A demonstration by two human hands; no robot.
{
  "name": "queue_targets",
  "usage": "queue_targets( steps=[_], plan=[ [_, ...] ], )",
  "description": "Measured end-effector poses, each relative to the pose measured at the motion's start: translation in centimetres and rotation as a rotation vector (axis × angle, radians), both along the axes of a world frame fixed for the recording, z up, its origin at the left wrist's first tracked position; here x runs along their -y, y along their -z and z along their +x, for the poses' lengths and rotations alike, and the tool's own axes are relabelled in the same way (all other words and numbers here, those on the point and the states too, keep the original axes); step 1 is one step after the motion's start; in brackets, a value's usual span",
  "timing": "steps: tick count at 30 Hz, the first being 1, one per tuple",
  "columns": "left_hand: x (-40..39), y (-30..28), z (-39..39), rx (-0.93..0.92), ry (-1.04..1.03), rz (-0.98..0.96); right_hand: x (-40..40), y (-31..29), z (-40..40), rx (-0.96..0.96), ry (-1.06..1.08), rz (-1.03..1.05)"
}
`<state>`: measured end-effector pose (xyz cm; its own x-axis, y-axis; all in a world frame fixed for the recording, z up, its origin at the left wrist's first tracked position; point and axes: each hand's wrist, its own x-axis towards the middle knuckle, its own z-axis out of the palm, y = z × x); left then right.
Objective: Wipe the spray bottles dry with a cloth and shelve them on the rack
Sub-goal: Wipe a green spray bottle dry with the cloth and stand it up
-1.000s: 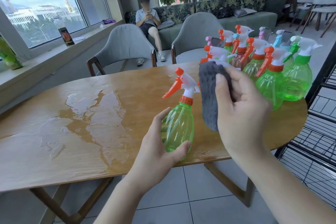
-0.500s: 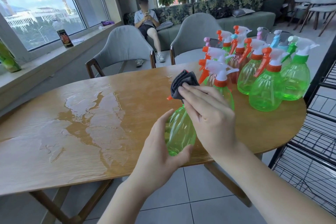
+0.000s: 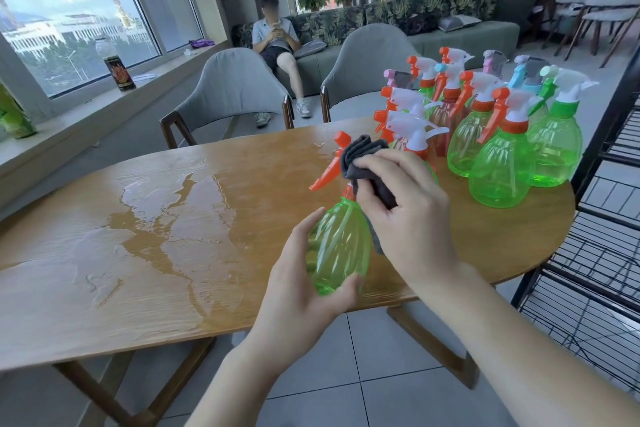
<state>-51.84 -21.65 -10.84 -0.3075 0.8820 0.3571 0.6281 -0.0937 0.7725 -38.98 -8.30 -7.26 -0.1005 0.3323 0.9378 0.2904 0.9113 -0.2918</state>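
Gripping green spray bottle point(image 3: 337, 250), left hand point(image 3: 298, 302); right hand point(image 3: 412, 215) clutching grey cloth point(image 3: 367, 166) against its neck.

Held bottle point(image 3: 337, 246) green, ribbed, orange trigger; cloth point(image 3: 367, 163) dark grey; table point(image 3: 138, 218) wood-grain.

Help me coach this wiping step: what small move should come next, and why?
Probably slide the grey cloth down over the green bottle body: the right hand presses it around the spray head only, while the left hand grips the bottle's base.
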Motion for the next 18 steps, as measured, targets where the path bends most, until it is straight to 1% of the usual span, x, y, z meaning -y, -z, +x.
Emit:
queue_targets(
  steps=[3, 8, 11, 13, 16, 18],
  plan=[
    [0.1, 0.0, -0.1, 0.043, 0.008, 0.007, 0.2, 0.0, 0.4, 0.099, -0.134, -0.080],
    [0.3, -0.3, 0.1, 0.035, 0.044, 0.012, 0.1, -0.3, 2.0, 0.086, -0.121, -0.196],
    [0.6, -0.5, 0.4, 0.082, 0.044, 0.017, 0.3, 0.2, 2.8, 0.101, -0.198, -0.293],
    [0.7, -0.8, 0.5, 0.087, 0.036, 0.041, 0.3, 0.4, 3.7, 0.031, -0.201, -0.366],
    [0.3, -1.0, 0.8, 0.074, 0.006, 0.087, -0.2, 0.3, 6.3, -0.156, -0.215, -0.593],
    [0.1, -1.0, 1.3, 0.079, -0.009, 0.114, -0.8, 0.5, 8.3, -0.232, -0.185, -0.728]
  ],
)
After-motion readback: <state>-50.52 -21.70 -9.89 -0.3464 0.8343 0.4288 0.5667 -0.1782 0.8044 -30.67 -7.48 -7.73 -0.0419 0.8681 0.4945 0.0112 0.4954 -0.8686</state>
